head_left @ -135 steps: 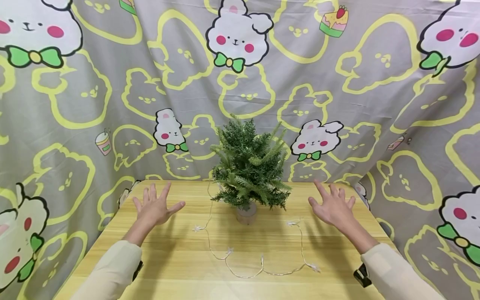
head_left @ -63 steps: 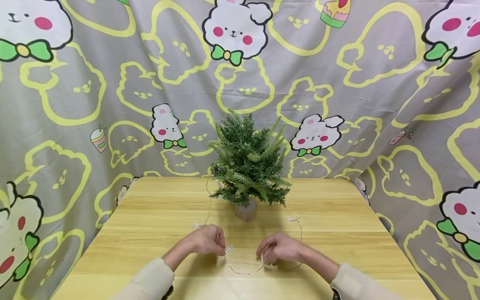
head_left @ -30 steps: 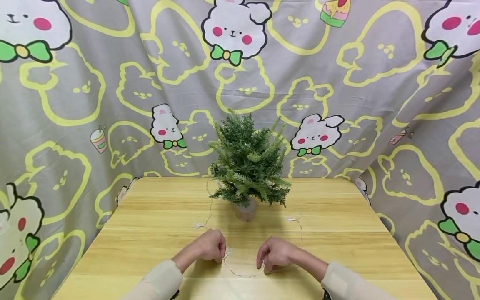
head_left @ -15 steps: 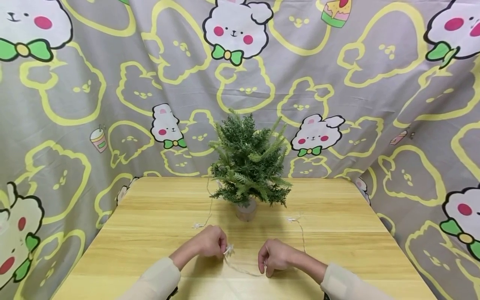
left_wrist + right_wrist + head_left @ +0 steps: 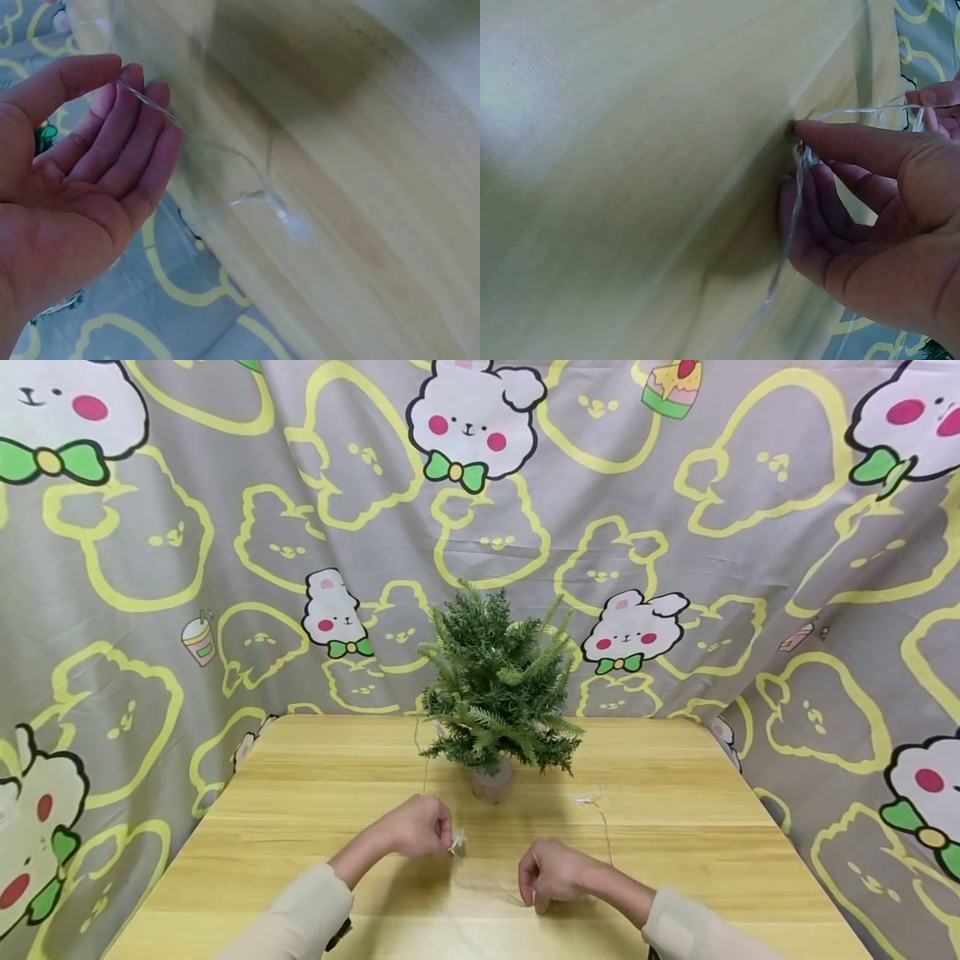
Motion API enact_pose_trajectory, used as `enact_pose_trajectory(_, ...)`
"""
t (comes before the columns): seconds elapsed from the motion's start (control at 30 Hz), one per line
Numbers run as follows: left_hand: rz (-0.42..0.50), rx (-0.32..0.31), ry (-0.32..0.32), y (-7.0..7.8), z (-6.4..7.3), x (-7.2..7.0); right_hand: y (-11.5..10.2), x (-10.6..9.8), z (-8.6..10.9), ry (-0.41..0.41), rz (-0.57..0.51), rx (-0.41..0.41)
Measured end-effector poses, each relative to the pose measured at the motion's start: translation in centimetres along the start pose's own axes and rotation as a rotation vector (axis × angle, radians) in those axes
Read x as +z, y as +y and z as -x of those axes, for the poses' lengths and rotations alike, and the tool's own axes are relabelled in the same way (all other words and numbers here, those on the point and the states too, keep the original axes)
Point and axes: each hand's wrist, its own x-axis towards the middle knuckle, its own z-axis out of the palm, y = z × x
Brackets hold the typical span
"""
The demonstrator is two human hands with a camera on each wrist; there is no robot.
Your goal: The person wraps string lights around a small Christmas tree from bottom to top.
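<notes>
Grey cartoon cloth point(image 5: 525, 560) hangs behind the table point(image 5: 300, 827), where a small tree point(image 5: 498, 685) stands upright. Left of the tree, the string of lights point(image 5: 157, 107) runs down the wood. Nearer me than the tree and a little to its left, my left hand point(image 5: 422, 827) pinches the wire between thumb and fingers, just beside a clear star point(image 5: 458, 840). Blurred, the wire crosses in front of the tree to my right hand point(image 5: 557, 872), nearer me and to the tree's right, whose fingers pinch it too. Right of the tree lies another star point(image 5: 585, 801). I expect the string to be light, limp and slightly slippery, the stars brittle and apt to snag; best to hold bare wire near a star, not tug the star.
</notes>
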Motion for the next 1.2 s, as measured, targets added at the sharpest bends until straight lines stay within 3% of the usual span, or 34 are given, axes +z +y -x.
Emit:
enact_pose_trajectory(0.3,0.008,0.002,-0.05,0.4,0.2,-1.7,-0.5,-1.9,0.5,0.014,-0.014,0.067)
enact_pose_trajectory(0.57,-0.05,0.025,-0.093,1.7,1.9,-5.1,-2.5,-6.4,2.4,0.019,0.047,0.109)
enact_pose_trajectory(0.93,-0.049,0.063,-0.033,1.2,5.1,-10.7,-5.2,-13.5,6.3,-0.018,0.092,0.076)
enact_pose_trajectory(1.2,-0.023,0.055,0.022,1.4,6.6,-13.0,-6.8,-16.5,8.0,-0.028,0.071,0.044)
